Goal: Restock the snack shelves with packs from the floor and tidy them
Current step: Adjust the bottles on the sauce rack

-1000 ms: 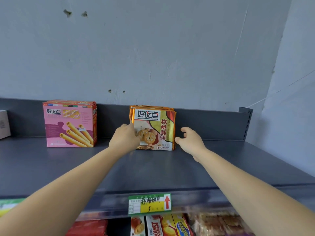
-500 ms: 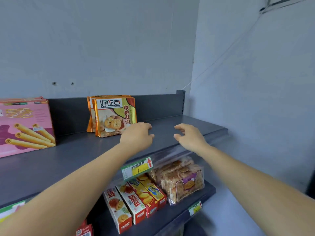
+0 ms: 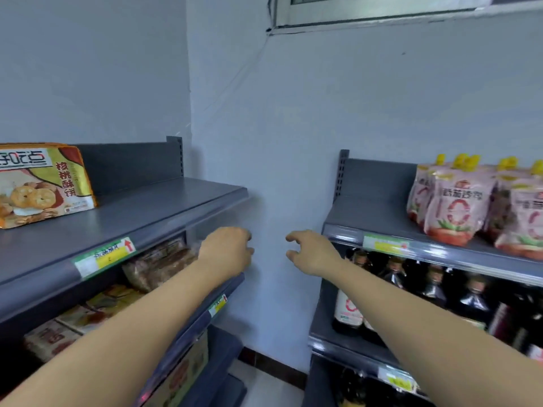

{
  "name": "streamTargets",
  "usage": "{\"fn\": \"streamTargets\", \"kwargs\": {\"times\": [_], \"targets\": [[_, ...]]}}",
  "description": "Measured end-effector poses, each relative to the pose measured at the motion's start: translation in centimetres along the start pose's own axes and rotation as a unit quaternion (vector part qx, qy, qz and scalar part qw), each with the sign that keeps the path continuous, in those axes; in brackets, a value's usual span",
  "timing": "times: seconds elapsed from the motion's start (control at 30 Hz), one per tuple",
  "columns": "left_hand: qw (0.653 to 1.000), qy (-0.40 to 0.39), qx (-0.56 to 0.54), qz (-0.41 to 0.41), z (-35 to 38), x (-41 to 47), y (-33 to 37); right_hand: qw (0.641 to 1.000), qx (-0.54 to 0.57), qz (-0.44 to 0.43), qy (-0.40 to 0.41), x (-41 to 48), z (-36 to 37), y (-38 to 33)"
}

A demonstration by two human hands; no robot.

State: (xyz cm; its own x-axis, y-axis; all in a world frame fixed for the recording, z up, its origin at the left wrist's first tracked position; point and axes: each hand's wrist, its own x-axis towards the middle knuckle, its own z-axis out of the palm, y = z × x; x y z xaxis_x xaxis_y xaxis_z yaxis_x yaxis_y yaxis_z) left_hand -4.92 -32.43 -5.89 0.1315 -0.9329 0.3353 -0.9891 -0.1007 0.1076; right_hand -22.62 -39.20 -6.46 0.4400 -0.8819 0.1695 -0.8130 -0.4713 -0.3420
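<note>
Two bare forearms reach forward from the bottom corners, both hands in mid-air in front of the wall corner.

Left hand [image 3: 226,251]: level with the front lip of the left top shelf [image 3: 164,207], seen from the back; fingers curled loosely inward, holding nothing.

Right hand [image 3: 311,251]: just beside the left end of the right top shelf [image 3: 379,212], apart from the left hand; thumb and fingers [image 3: 293,237] half spread in a loose claw, holding nothing.

Left unit, lower shelves: clear packs of brown biscuits [image 3: 158,264] under the top shelf, partly hidden by the left forearm; below them boxed snacks [image 3: 73,321], blurred, print unreadable. Green-and-yellow price tag [image 3: 104,255] with a red arrow on the top shelf's front rail; a second tag [image 3: 218,304] on the rail below.

Right unit, lower shelf: dark bottles [image 3: 435,289] in a row, one with a pink-and-white label at the left end. Price tag [image 3: 385,243] on the rail above them, blurred.

Left top shelf: cookie pack [image 3: 44,183], orange and gold, upright, at the far left of the frame, well apart from both hands; the shelf to its right is bare. Whether more packs stand behind it cannot be told.

Right top shelf: pink pouches [image 3: 458,207] with yellow caps, upright, clustered at the right.

Behind: grey wall [image 3: 293,127], a window frame [image 3: 367,10] at the top. The floor packs are out of view.
</note>
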Motion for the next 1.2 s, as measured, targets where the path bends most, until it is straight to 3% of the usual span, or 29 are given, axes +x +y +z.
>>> {"fn": "streamTargets", "kwargs": {"times": [0.4,0.67,0.93,1.2], "targets": [[0.982,-0.092,-0.056,0.155,5.9,-7.7,18.9,0.982,-0.069,0.174,0.006,-19.5,-3.6,15.3],[0.944,-0.13,-0.077,0.294,8.7,-11.3,29.5,0.947,-0.09,0.309,0.016,-30.9,-5.7,22.5],[0.881,-0.131,-0.071,0.448,10.7,-14.8,38.4,0.882,-0.109,0.458,0.016,-41.8,-6.0,26.6],[0.811,-0.176,-0.084,0.551,13.4,-19.9,47.2,0.804,-0.114,0.583,0.016,-52.4,-5.6,28.5]]}}
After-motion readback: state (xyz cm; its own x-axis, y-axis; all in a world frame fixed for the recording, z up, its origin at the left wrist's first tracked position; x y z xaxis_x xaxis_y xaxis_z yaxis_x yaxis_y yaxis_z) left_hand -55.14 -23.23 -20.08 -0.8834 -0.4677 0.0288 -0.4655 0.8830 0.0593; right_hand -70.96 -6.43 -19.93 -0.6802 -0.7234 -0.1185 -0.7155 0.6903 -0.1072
